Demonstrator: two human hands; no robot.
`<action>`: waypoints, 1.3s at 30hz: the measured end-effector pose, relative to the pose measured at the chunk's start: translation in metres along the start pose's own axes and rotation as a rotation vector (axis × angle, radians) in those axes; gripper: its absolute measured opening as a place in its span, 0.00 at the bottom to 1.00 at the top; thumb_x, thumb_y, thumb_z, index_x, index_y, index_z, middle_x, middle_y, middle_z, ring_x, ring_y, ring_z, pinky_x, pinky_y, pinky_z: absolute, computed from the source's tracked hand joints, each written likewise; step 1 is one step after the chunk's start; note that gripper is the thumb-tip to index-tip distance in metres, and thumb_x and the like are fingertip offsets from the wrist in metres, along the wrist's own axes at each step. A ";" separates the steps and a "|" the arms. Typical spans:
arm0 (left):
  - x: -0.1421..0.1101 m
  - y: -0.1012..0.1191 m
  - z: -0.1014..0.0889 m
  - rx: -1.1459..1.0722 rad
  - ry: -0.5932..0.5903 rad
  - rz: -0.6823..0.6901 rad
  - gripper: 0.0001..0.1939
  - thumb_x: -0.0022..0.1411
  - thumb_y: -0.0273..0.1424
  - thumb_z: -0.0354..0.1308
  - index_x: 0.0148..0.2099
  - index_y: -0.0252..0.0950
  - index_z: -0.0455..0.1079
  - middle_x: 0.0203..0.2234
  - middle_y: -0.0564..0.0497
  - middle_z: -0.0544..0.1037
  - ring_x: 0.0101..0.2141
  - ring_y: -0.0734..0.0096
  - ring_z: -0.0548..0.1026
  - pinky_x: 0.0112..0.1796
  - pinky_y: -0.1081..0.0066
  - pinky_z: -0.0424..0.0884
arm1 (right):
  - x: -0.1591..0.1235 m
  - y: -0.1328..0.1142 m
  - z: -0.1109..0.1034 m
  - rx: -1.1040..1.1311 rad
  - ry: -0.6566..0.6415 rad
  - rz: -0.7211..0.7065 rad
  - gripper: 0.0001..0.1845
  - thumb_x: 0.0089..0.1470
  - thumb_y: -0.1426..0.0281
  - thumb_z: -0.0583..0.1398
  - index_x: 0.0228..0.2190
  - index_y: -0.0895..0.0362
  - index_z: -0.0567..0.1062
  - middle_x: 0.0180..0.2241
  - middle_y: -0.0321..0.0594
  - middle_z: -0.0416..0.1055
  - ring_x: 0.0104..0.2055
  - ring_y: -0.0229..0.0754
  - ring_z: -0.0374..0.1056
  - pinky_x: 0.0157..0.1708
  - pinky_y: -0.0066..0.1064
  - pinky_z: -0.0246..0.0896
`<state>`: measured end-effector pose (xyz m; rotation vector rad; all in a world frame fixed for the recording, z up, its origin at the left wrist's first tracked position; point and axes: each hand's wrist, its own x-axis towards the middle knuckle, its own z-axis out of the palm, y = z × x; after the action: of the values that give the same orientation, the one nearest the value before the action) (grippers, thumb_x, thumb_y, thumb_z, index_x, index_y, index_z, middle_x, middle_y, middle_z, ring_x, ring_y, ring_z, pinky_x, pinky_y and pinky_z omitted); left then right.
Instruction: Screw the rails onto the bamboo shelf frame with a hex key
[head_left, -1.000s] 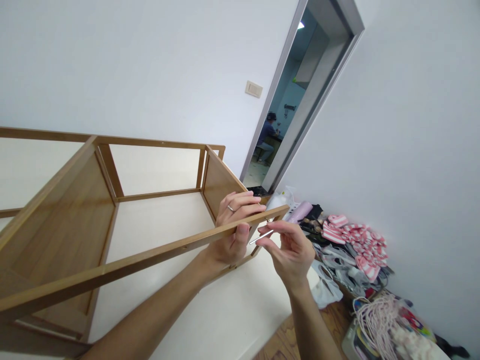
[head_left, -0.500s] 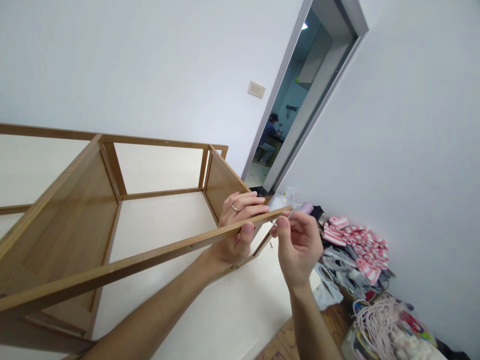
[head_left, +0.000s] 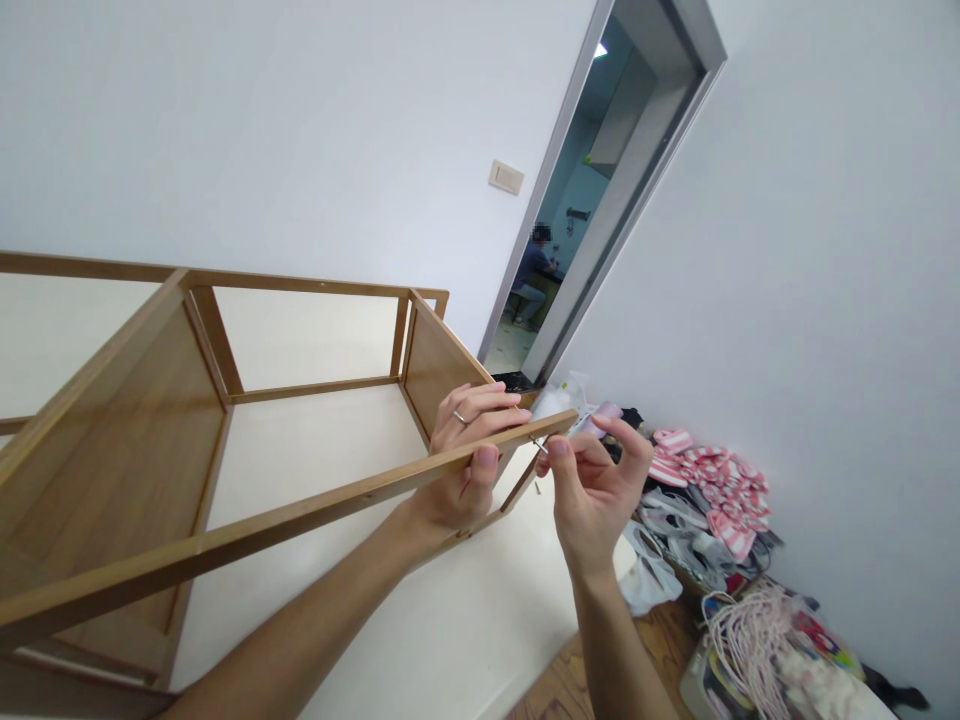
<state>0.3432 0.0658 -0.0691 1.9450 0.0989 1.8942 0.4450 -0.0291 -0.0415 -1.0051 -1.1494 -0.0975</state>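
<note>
A long wooden rail of a brown wooden frame runs from the lower left up to the middle. My left hand, a ring on one finger, grips it near its far end, thumb on the near side and fingers behind. Just beyond, my right hand pinches a thin metal hex key between thumb and fingers. The key's tip meets the rail's near face at a small fitting; the rest is hidden by the fingers. My right index finger is raised. A small screw-like piece lies on the white surface below.
Wooden panels stand across the frame on a white surface. Striped cloth, bags and a box with pale cord lie along the right wall. Through the doorway a person sits in another room.
My right index finger has lifted away from the thumb, while the hex key stays at the rail. My left hand keeps its grip. The whole view has shifted slightly.
</note>
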 end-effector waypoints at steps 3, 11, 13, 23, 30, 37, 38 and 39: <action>0.000 0.000 0.000 0.003 0.000 0.002 0.28 0.79 0.44 0.35 0.51 0.40 0.76 0.48 0.43 0.81 0.56 0.56 0.76 0.60 0.49 0.67 | 0.000 0.004 -0.002 -0.019 0.009 -0.016 0.08 0.62 0.67 0.67 0.38 0.51 0.72 0.26 0.28 0.74 0.24 0.33 0.74 0.26 0.24 0.72; 0.001 0.000 0.000 -0.009 -0.001 0.001 0.27 0.79 0.43 0.36 0.52 0.40 0.76 0.48 0.43 0.81 0.56 0.56 0.76 0.60 0.49 0.67 | -0.009 0.011 -0.012 -0.027 -0.055 0.003 0.10 0.61 0.64 0.68 0.41 0.52 0.74 0.36 0.37 0.82 0.33 0.40 0.81 0.34 0.32 0.80; 0.001 0.000 0.000 -0.001 0.003 0.000 0.28 0.79 0.44 0.35 0.51 0.40 0.76 0.48 0.43 0.81 0.56 0.56 0.76 0.60 0.50 0.67 | -0.013 0.012 -0.016 -0.059 -0.060 0.016 0.09 0.62 0.65 0.67 0.42 0.52 0.74 0.34 0.36 0.81 0.32 0.39 0.80 0.32 0.31 0.79; 0.002 0.002 0.001 -0.003 0.010 0.000 0.28 0.79 0.44 0.35 0.51 0.40 0.76 0.48 0.44 0.81 0.56 0.56 0.76 0.60 0.50 0.68 | -0.017 0.006 -0.025 -0.238 -0.080 -0.001 0.01 0.60 0.70 0.67 0.37 0.53 0.80 0.26 0.32 0.72 0.27 0.35 0.68 0.27 0.29 0.65; -0.001 0.000 0.001 0.005 -0.005 0.004 0.27 0.79 0.43 0.35 0.53 0.40 0.76 0.50 0.44 0.80 0.57 0.56 0.75 0.61 0.50 0.66 | -0.012 -0.005 -0.027 -0.389 -0.117 -0.142 0.06 0.60 0.75 0.67 0.35 0.51 0.79 0.33 0.34 0.73 0.34 0.37 0.68 0.35 0.32 0.65; -0.001 0.001 0.001 0.024 -0.012 0.012 0.28 0.79 0.43 0.34 0.53 0.40 0.75 0.49 0.43 0.80 0.57 0.56 0.75 0.61 0.49 0.66 | -0.021 -0.006 -0.023 -0.355 -0.139 -0.021 0.02 0.62 0.72 0.65 0.38 0.53 0.79 0.32 0.35 0.76 0.32 0.37 0.71 0.34 0.31 0.68; -0.001 0.001 0.001 0.031 -0.013 0.012 0.28 0.79 0.43 0.34 0.53 0.40 0.75 0.49 0.43 0.80 0.57 0.56 0.75 0.61 0.49 0.66 | -0.022 -0.007 -0.021 -0.326 -0.125 0.006 0.04 0.62 0.72 0.66 0.40 0.53 0.79 0.31 0.34 0.75 0.31 0.37 0.71 0.33 0.31 0.69; -0.001 0.001 0.001 0.037 -0.013 0.010 0.28 0.79 0.43 0.34 0.53 0.40 0.75 0.49 0.43 0.80 0.57 0.56 0.75 0.61 0.49 0.66 | -0.023 -0.007 -0.019 -0.290 -0.105 0.033 0.07 0.62 0.71 0.66 0.43 0.52 0.79 0.30 0.33 0.75 0.30 0.36 0.72 0.32 0.30 0.70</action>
<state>0.3438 0.0643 -0.0697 1.9854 0.1212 1.8993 0.4443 -0.0561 -0.0556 -1.2982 -1.2368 -0.1906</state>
